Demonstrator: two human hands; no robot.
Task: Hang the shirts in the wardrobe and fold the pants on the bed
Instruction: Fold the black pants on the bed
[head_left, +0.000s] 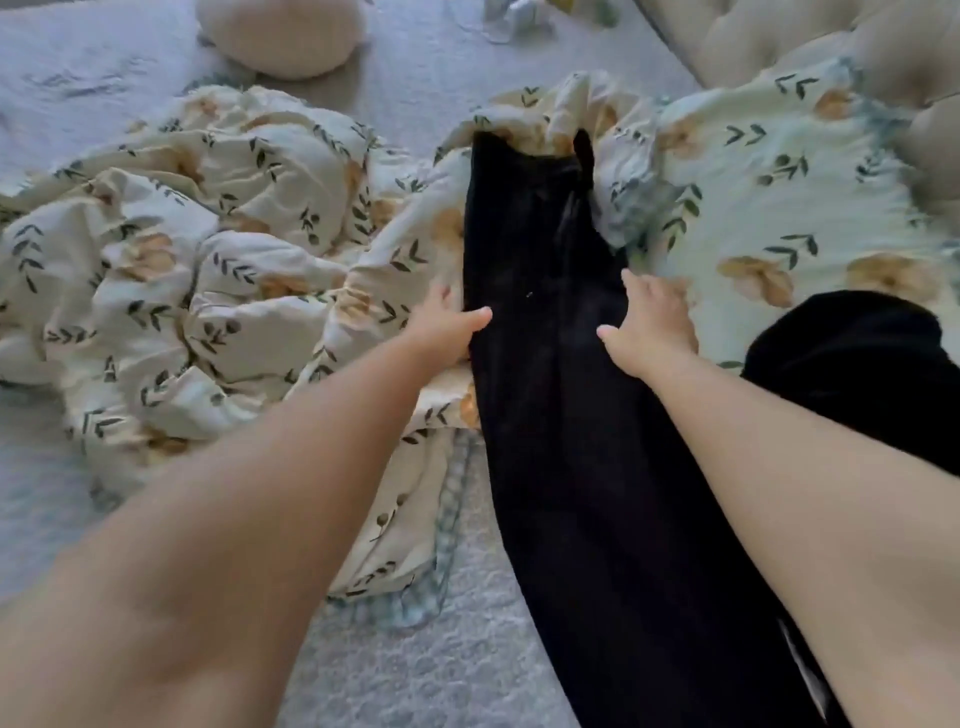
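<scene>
Black pants (540, 374) are lying lengthwise on the bed (441, 670), stretched out flat away from the person. The far end is resting on the crumpled floral duvet (208, 234), the near part is running over the grey bed cover and out the bottom edge of the view, partly behind the right forearm.

Both arms are reaching forward, one hand on each long edge of the pants, about level with each other.
- Left hand (444, 327): gripping the left edge, thumb (475, 315) lying on top of the fabric, fingers sitting past the edge on the duvet side. Can't tell how far they're tucking under.
- Right hand (657, 325): gripping the right edge, thumb (610, 332) lying on the fabric and pointing inward, fingers curling over the outer edge.

The thumbs are pointing at each other with a strip of black fabric between them.

Other stuff:
- Second dark garment (852, 364) is sitting bunched on the duvet just right of the right arm, apart from the pants.
- Round beige cushion (285, 36) is lying at the far left on the bed cover.
- Tufted headboard (831, 36) is showing at the far right.
</scene>
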